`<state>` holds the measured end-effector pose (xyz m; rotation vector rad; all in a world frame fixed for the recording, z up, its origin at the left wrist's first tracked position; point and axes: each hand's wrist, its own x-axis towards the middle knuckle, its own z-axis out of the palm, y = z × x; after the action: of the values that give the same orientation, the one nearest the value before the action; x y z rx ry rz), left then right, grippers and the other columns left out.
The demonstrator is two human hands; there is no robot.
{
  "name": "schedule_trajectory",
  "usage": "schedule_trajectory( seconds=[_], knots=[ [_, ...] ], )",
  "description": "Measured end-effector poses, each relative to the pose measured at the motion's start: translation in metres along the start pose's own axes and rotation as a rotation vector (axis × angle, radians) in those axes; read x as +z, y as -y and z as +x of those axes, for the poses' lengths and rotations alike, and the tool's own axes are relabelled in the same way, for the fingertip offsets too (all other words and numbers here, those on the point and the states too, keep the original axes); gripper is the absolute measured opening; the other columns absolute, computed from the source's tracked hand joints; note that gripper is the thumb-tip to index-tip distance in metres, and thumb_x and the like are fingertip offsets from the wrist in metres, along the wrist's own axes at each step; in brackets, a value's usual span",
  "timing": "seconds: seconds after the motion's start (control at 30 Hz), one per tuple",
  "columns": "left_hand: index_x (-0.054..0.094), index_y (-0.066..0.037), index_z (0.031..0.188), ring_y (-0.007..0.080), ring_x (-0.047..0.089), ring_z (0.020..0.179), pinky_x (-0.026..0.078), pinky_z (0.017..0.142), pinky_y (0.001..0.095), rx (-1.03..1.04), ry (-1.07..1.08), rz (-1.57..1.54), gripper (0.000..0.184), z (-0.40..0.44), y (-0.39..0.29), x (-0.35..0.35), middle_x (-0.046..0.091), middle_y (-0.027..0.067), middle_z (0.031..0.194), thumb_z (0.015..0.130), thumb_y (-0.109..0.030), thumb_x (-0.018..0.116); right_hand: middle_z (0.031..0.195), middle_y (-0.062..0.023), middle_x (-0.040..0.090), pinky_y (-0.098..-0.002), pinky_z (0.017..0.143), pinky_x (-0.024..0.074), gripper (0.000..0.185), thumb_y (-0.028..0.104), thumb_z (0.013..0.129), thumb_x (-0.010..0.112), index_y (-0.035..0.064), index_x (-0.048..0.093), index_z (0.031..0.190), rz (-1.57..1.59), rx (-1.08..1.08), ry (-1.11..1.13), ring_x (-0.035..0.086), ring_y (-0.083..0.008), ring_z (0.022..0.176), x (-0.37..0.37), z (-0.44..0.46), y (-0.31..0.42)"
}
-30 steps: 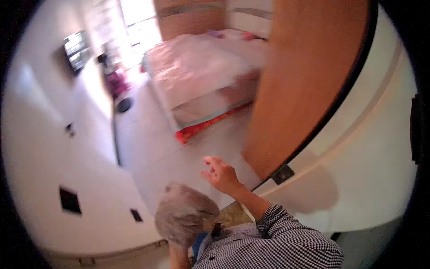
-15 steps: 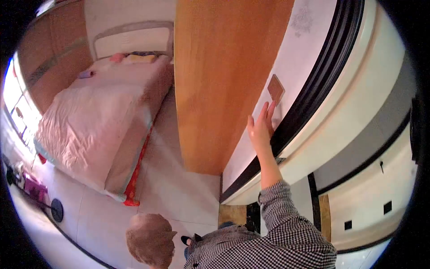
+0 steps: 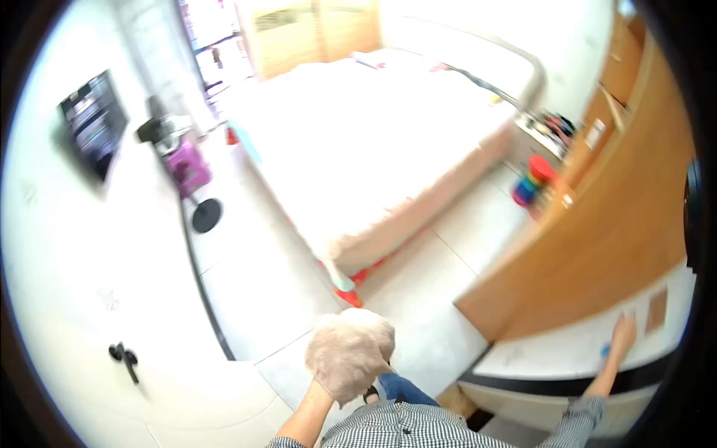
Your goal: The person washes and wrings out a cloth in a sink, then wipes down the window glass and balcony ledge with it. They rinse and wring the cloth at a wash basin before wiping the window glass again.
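Note:
A bunched beige cloth (image 3: 349, 355) covers my left hand, so its fingers are hidden; the bare wrist shows below it. The cloth is held in front of my body at the lower middle of the view. At the lower right, my right hand (image 3: 625, 334) is raised at the wall, just beside a brown wall switch plate (image 3: 656, 310). Motion smears its fingers, and I cannot tell whether they touch the plate. A small blue spot (image 3: 606, 349) shows beside this hand, too blurred to name.
Ahead stands a bed (image 3: 373, 149) with a pale cover. A wooden cabinet (image 3: 582, 261) rises on the right, with a rainbow-coloured stool (image 3: 532, 181) beyond it. On the left are a white door (image 3: 82, 299) with a black handle (image 3: 127, 361), a round black base (image 3: 207, 215) and a purple object (image 3: 188, 169).
The room has become much brighter. My view has swung left, showing more of the room and the door. My right hand, earlier with fingers spread by the switch plate, is now lower right and blurred.

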<state>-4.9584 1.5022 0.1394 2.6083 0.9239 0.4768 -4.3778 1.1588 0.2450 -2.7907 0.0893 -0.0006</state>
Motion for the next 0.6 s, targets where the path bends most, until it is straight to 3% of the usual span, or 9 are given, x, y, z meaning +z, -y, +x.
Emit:
schedule_trajectory(
  seconds=[0.07,0.13,0.3,0.33,0.37,0.4,0.5,0.57,0.6],
  knots=[
    [0.044,-0.009,0.131,0.0274,0.038,0.126,0.027,0.107,0.0361,-0.031,-0.018,0.009,0.055,0.009,0.000,-0.003,0.045,0.0102,0.134,0.084,-0.033,0.061,0.085,-0.0250,0.063,-0.0476,0.077,0.0462,0.040,0.034,0.092,0.045,-0.0033,0.057,0.091,0.083,0.028,0.054,0.059,-0.0399,0.086,0.033,-0.010,-0.010],
    [0.044,-0.009,0.131,0.0274,0.038,0.126,0.027,0.107,0.0362,-0.058,-0.038,0.013,0.055,0.028,0.011,-0.013,0.045,0.0102,0.134,0.084,-0.033,0.061,0.088,-0.0206,0.063,-0.0454,0.072,0.0472,0.030,0.026,0.081,0.059,-0.0027,0.058,0.090,-0.215,-0.348,-0.194,0.062,-0.0343,0.083,0.133,-0.004,-0.016],
    [0.045,-0.009,0.131,0.0273,0.038,0.126,0.027,0.107,0.0363,-0.160,-0.075,0.013,0.055,0.072,0.042,-0.038,0.045,0.0100,0.134,0.084,-0.033,0.061,0.093,-0.0114,0.066,-0.0313,0.071,0.0513,0.032,0.019,0.082,0.061,-0.0005,0.063,0.107,0.362,-0.768,0.845,0.063,-0.0207,0.082,0.347,-0.156,0.166],
    [0.045,-0.009,0.130,0.0273,0.038,0.126,0.027,0.107,0.0363,-0.182,-0.086,0.006,0.055,0.079,0.048,-0.044,0.045,0.0100,0.134,0.084,-0.033,0.061,0.093,-0.0068,0.065,-0.0258,0.061,0.0498,0.037,0.024,0.088,0.056,0.0040,0.057,0.119,0.343,-0.549,1.217,0.061,-0.0150,0.079,0.360,-0.206,0.215],
    [0.045,-0.009,0.130,0.0272,0.038,0.126,0.027,0.107,0.0363,-0.214,-0.096,0.004,0.055,0.085,0.056,-0.051,0.045,0.0099,0.134,0.084,-0.033,0.061,0.095,-0.0055,0.064,-0.0221,0.053,0.0455,0.041,0.027,0.092,0.050,0.0081,0.049,0.128,0.251,-0.664,1.365,0.059,-0.0107,0.076,0.323,-0.276,0.277],
    [0.045,-0.009,0.130,0.0269,0.038,0.126,0.027,0.107,0.0367,-0.228,-0.125,-0.006,0.055,0.090,0.068,-0.055,0.045,0.0097,0.134,0.084,-0.033,0.061,0.104,-0.0127,0.063,-0.0306,0.068,0.0506,0.039,0.032,0.095,0.047,0.0067,0.052,0.124,0.222,-0.963,1.446,0.064,-0.0207,0.086,0.328,-0.323,0.319],
    [0.046,-0.010,0.130,0.0258,0.039,0.126,0.029,0.106,0.0380,-0.258,-0.204,-0.034,0.055,0.101,0.113,-0.064,0.046,0.0088,0.134,0.083,-0.035,0.060,0.114,-0.0127,0.059,-0.0330,0.073,0.0499,0.055,0.047,0.096,0.034,0.0041,0.047,0.128,0.288,-1.183,1.679,0.059,-0.0180,0.098,0.362,-0.426,0.390],
    [0.045,-0.011,0.131,0.0259,0.038,0.126,0.028,0.107,0.0386,-0.293,-0.200,-0.003,0.056,0.106,0.147,-0.071,0.045,0.0087,0.134,0.083,-0.036,0.060,0.123,-0.0108,0.054,-0.0348,0.081,0.0484,0.062,0.051,0.097,0.028,0.0056,0.034,0.138,0.332,-0.682,2.093,0.056,-0.0207,0.102,0.368,-0.459,0.425],
    [0.045,-0.011,0.131,0.0260,0.038,0.127,0.028,0.107,0.0389,-0.306,-0.190,0.026,0.057,0.111,0.168,-0.076,0.045,0.0086,0.135,0.083,-0.037,0.060,0.138,-0.0101,0.042,-0.0375,0.099,0.0389,0.071,0.059,0.094,0.023,0.0053,0.029,0.141,0.278,-0.535,2.189,0.044,-0.0225,0.121,0.358,-0.475,0.452]
  ],
)
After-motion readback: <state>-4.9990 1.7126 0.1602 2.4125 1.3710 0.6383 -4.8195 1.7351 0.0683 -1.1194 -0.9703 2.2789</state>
